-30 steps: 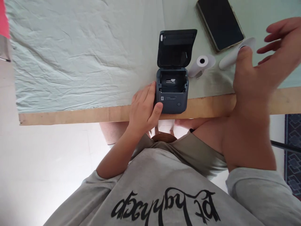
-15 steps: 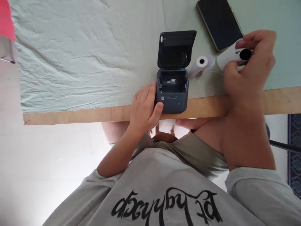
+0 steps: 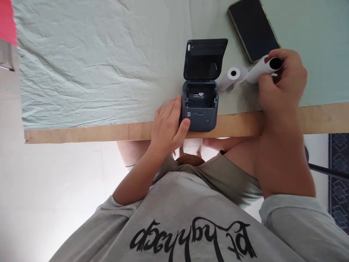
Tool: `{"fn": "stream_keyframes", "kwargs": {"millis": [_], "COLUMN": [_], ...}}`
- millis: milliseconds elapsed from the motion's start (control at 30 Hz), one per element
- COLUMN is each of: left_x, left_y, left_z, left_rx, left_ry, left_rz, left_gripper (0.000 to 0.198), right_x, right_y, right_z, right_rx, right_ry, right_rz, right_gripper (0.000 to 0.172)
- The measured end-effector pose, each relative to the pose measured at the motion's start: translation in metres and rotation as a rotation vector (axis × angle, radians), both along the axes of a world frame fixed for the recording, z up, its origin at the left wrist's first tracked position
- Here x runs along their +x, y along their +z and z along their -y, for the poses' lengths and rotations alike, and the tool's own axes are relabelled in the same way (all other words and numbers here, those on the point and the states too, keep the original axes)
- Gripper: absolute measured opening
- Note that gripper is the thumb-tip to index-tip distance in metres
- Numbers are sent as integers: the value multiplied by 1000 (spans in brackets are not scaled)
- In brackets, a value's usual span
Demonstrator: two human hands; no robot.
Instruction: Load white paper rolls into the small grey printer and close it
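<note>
A small dark blue portable printer (image 3: 201,120) stands at the table's front edge with its black lid (image 3: 204,60) raised. Its paper bay is uncovered and shows a white printed label inside. My left hand (image 3: 167,123) grips the printer's left side, the fingers laid along it and the thumb on its near corner. To the right of the printer stands a small white paper roll (image 3: 227,80) with its loose end partly unwound. My right hand (image 3: 286,80) pinches a wider white paper roll (image 3: 256,71), tilted, with a dark hollow core facing up.
A black smartphone (image 3: 255,29) in a clear case lies beyond the rolls. Pale green cloth (image 3: 95,65) covers the table up to its bare wooden edge (image 3: 81,134). Something pink (image 3: 7,22) shows at the far left corner.
My right hand has moved left and slightly nearer with the wider roll, bringing it closer to the small roll. My left hand stays on the printer.
</note>
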State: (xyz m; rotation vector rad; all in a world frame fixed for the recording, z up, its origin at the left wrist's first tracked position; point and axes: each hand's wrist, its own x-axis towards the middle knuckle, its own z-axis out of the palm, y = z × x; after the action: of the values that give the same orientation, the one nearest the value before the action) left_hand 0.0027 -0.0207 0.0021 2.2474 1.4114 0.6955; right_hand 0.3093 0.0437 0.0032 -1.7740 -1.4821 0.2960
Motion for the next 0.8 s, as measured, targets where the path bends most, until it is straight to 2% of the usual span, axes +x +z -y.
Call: {"fn": "stream_keyframes", "kwargs": {"millis": [133, 267, 400, 500, 600, 667, 800], "left_x": [0, 1, 0, 0, 0, 0, 0], "left_y": [1, -1, -2, -2, -2, -2, -2], "left_z": [0, 0, 0, 0, 0, 0, 0], "left_rx": [12, 28, 22, 24, 25, 16, 10], "left_ry": [-4, -4, -6, -6, -1, 0, -3], "left_rz": [-12, -5, 11, 4, -2, 2, 9], "left_gripper": [90, 89, 87, 87, 88, 88, 88], "right_x": [0, 4, 5, 5, 5, 5, 4], "right_y": [0, -4, -7, -9, -10, -9, -7], "right_z": [-2, -2, -1, 0, 2, 3, 2], "right_rx": [-15, 33, 28, 45, 32, -6, -25], "right_ry": [-49, 14, 57, 47, 96, 140, 111], "right_rz": [49, 32, 88, 33, -12, 28, 94], "right_gripper": [63, 73, 66, 70, 72, 68, 71]}}
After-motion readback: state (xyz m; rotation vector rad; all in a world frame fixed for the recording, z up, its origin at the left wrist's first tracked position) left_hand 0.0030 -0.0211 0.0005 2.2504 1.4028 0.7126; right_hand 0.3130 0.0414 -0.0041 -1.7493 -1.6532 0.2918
